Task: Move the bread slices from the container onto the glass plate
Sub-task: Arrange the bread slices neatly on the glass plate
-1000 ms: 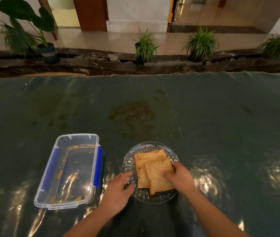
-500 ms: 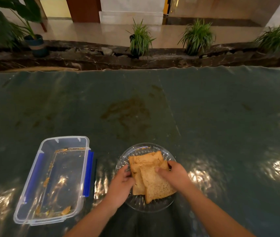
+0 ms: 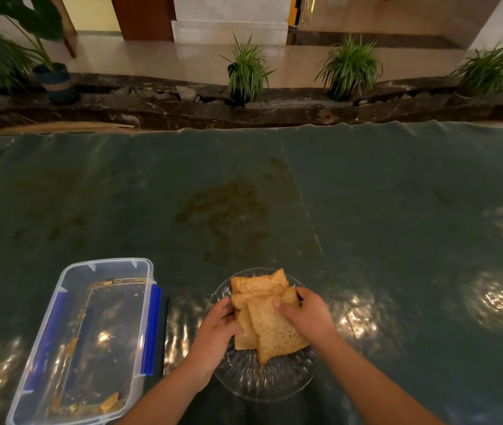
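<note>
Both hands work a small stack of toasted brown bread slices (image 3: 270,320) on a round ribbed clear glass plate (image 3: 262,378) set on a dark green glossy table covering (image 3: 366,194). The left hand (image 3: 216,332) pinches the stack's left edge; the right hand (image 3: 307,317) clasps the top slice from the right, thumb laid across it.

At least 3 slices overlap at angles, and the nearest corner reaches toward the plate's near edge. A firm nudge from either hand could likely slide a slice off onto the covering, or skate the plate over the slick sheet. Squeezing harder may crumble the bread.

Just left of the left hand sits the clear rectangular plastic container with blue side clips (image 3: 90,332), open and holding only crumbs and 1 small scrap (image 3: 110,401) at its near end, so the transfer looks all but finished. Nothing stands between container and plate. Beyond the hands a brownish stain (image 3: 225,207) marks the covering, and potted green plants (image 3: 247,69) line the ledge behind.
</note>
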The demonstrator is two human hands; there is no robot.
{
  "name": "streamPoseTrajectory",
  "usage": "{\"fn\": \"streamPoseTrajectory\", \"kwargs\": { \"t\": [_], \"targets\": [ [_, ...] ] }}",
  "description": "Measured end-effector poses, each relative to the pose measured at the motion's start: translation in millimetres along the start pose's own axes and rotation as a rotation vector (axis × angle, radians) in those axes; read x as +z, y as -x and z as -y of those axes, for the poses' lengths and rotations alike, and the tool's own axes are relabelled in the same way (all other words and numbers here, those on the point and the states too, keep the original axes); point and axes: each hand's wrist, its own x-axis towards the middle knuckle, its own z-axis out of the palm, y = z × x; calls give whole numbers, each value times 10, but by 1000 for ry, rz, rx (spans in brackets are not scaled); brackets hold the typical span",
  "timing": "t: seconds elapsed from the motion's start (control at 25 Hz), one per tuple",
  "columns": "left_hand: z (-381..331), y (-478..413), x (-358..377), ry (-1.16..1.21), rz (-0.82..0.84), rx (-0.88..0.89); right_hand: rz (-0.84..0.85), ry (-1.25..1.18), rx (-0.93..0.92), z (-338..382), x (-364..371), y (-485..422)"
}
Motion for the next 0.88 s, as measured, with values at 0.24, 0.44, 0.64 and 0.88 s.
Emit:
{"fn": "streamPoseTrajectory", "kwargs": {
  "t": [0.24,0.44,0.64,0.88],
  "targets": [
    [72,37,5,-106,-18,70,-20,56,-33,-32,16,-21],
    [59,31,42,-61,-46,8,-127,82,-163,-51,35,83],
    [53,48,26,41,-29,-13,-118,-34,-167,-30,51,167],
    [57,48,59,89,-54,-7,-15,-142,-100,-26,38,181]
  ]
}}
